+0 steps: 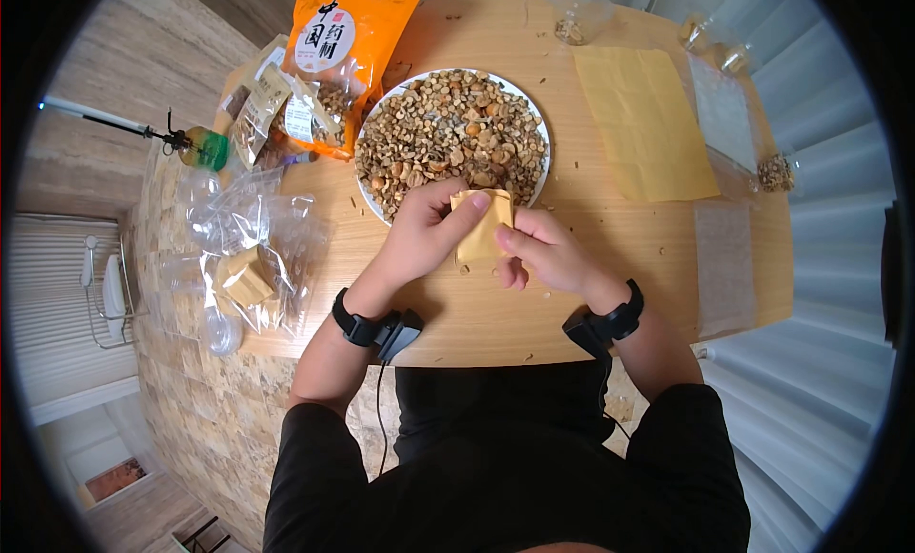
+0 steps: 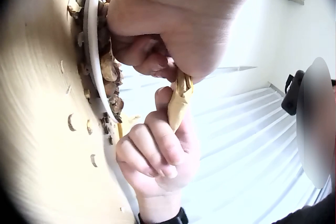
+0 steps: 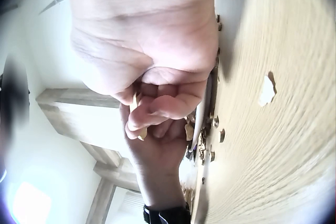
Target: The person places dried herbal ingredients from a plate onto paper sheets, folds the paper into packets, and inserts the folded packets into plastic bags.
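Note:
A small folded yellow paper packet (image 1: 474,246) is between my two hands, over the table just in front of the plate. My left hand (image 1: 419,234) pinches its left side, thumb lying on the upper face. From the other side my right hand (image 1: 560,257) pinches the packet near its right edge between thumb and fingers. Seen edge-on in the left wrist view, the packet (image 2: 180,107) is thin, with layered folds at its top. Right behind the hands stands a white round plate (image 1: 548,157) heaped with dried sliced herbs (image 1: 453,124).
Orange herb bag (image 1: 381,24) and smaller bags stand back left, by a green spray bottle (image 1: 205,149). Clear plastic bags, one holding a yellow packet (image 1: 246,278), lie left. Yellow paper sheets (image 1: 643,124), white sheets (image 1: 724,267) and clear cups (image 1: 572,29) are right. Herb bits dot the wooden table.

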Tool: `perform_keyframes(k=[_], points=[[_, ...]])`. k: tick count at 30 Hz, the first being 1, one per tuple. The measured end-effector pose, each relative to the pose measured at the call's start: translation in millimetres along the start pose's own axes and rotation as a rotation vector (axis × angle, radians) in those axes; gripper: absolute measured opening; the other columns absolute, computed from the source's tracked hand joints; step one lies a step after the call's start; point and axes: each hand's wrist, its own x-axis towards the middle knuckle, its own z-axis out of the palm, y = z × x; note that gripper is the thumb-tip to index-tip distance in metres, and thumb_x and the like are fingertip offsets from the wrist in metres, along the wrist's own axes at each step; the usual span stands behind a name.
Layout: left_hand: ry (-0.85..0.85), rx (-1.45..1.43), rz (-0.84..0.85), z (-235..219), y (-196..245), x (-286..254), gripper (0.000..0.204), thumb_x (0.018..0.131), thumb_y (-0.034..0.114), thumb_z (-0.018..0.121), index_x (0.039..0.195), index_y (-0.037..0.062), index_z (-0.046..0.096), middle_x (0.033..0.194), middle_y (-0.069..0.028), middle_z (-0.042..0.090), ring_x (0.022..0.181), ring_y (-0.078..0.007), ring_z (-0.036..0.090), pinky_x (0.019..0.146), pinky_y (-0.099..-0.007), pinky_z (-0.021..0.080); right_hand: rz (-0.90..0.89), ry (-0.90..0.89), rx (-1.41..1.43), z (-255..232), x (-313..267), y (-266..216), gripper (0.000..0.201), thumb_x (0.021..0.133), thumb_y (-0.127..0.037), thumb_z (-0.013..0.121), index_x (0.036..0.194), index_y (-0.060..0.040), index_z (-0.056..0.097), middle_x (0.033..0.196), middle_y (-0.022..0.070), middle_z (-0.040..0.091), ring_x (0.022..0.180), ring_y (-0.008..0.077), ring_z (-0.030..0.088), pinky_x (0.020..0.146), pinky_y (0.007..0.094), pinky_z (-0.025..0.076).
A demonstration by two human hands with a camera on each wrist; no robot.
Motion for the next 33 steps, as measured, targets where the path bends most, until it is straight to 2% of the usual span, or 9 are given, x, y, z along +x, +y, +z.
perform_keyframes(k=[5, 7, 9, 12, 17, 19, 22, 29, 33], points=[[-0.047, -0.040, 0.059, 2.9, 3.3, -0.9, 0.028, 0.095, 0.024, 0.057, 0.078, 0.0017, 0.060, 0.063, 0.0036, 0.052, 0.061, -0.0034, 0.043, 0.053, -0.0219, 0.036, 0.000, 0.027, 0.008, 0.7, -3.9, -6.5, 0.043, 0.099, -0.041, 0.042, 0.097, -0.0007, 0.056, 0.069, 0.0047, 0.060, 0.052, 0.0079, 0.055, 0.048, 0.0211, 0.045], [-0.058, -0.060, 0.051, 4.3, 5.9, -2.2, 0.027, 0.095, 0.024, 0.058, 0.080, 0.0016, 0.061, 0.064, 0.0039, 0.052, 0.060, -0.0030, 0.043, 0.052, -0.0214, 0.036, -0.027, 0.111, -0.088, 1.9, -3.8, -8.7, 0.050, 0.099, -0.047, 0.039, 0.094, -0.0002, 0.057, 0.070, 0.0040, 0.059, 0.052, 0.0075, 0.056, 0.048, 0.0206, 0.046], [-0.090, -0.223, -0.191, 5.7, 14.8, -4.7, 0.026, 0.094, 0.024, 0.058, 0.084, 0.0011, 0.064, 0.064, 0.0037, 0.053, 0.059, -0.0020, 0.041, 0.051, -0.0208, 0.035, -0.042, 0.149, -0.076, -2.5, -2.9, -2.0, 0.052, 0.099, -0.048, 0.039, 0.094, 0.0002, 0.058, 0.071, 0.0036, 0.059, 0.053, 0.0073, 0.056, 0.048, 0.0202, 0.046], [-0.227, -0.072, -0.104, 6.2, 15.4, -7.0, 0.025, 0.094, 0.024, 0.058, 0.090, 0.0005, 0.065, 0.065, 0.0041, 0.053, 0.058, -0.0012, 0.040, 0.050, -0.0201, 0.033, -0.099, 0.213, -0.049, -6.1, -3.4, -4.8, 0.054, 0.098, -0.049, 0.039, 0.094, 0.0012, 0.058, 0.072, 0.0033, 0.059, 0.053, 0.0067, 0.055, 0.048, 0.0193, 0.046], [-0.274, -0.060, -0.189, 2.0, 19.6, -5.2, 0.025, 0.095, 0.023, 0.057, 0.095, 0.0002, 0.066, 0.065, 0.0061, 0.050, 0.059, -0.0018, 0.040, 0.051, -0.0206, 0.032, -0.149, 0.322, 0.029, -6.6, 3.9, 3.0, 0.051, 0.098, -0.047, 0.042, 0.087, 0.0001, 0.058, 0.068, 0.0030, 0.057, 0.052, 0.0066, 0.054, 0.048, 0.0193, 0.044], [-0.207, -0.039, -0.027, -0.3, 16.5, -3.1, 0.024, 0.096, 0.021, 0.055, 0.096, 0.0006, 0.066, 0.065, 0.0056, 0.051, 0.060, -0.0024, 0.040, 0.053, -0.0211, 0.034, -0.150, 0.205, -0.001, -10.8, 5.2, 8.3, 0.049, 0.098, -0.046, 0.044, 0.080, -0.0018, 0.057, 0.061, 0.0026, 0.056, 0.050, 0.0068, 0.052, 0.046, 0.0201, 0.042], [-0.101, -0.141, 0.008, 0.6, 0.9, -1.6, 0.024, 0.097, 0.021, 0.053, 0.096, 0.0003, 0.066, 0.066, 0.0047, 0.051, 0.060, -0.0031, 0.038, 0.054, -0.0214, 0.034, -0.057, 0.105, -0.092, -8.5, 2.1, -2.3, 0.048, 0.099, -0.042, 0.045, 0.076, -0.0026, 0.057, 0.056, 0.0020, 0.054, 0.049, 0.0070, 0.050, 0.045, 0.0208, 0.041], [-0.258, -0.266, -0.106, -1.6, 5.8, -5.4, 0.030, 0.098, 0.024, 0.052, 0.078, 0.0032, 0.061, 0.066, 0.0024, 0.054, 0.056, -0.0044, 0.044, 0.051, -0.0208, 0.036, -0.170, 0.014, -0.104, -11.2, -7.5, -8.6, 0.047, 0.099, -0.036, 0.047, 0.068, -0.0018, 0.059, 0.054, 0.0036, 0.056, 0.046, 0.0077, 0.052, 0.044, 0.0214, 0.042], [-0.137, -0.331, -0.134, 2.0, -1.3, -4.2, 0.034, 0.098, 0.027, 0.050, 0.073, 0.0047, 0.059, 0.063, 0.0021, 0.054, 0.055, -0.0048, 0.047, 0.050, -0.0206, 0.037, -0.149, -0.108, -0.064, -14.1, -9.2, -7.0, 0.047, 0.097, -0.037, 0.049, 0.068, -0.0016, 0.060, 0.055, 0.0034, 0.057, 0.046, 0.0073, 0.053, 0.044, 0.0210, 0.043]])
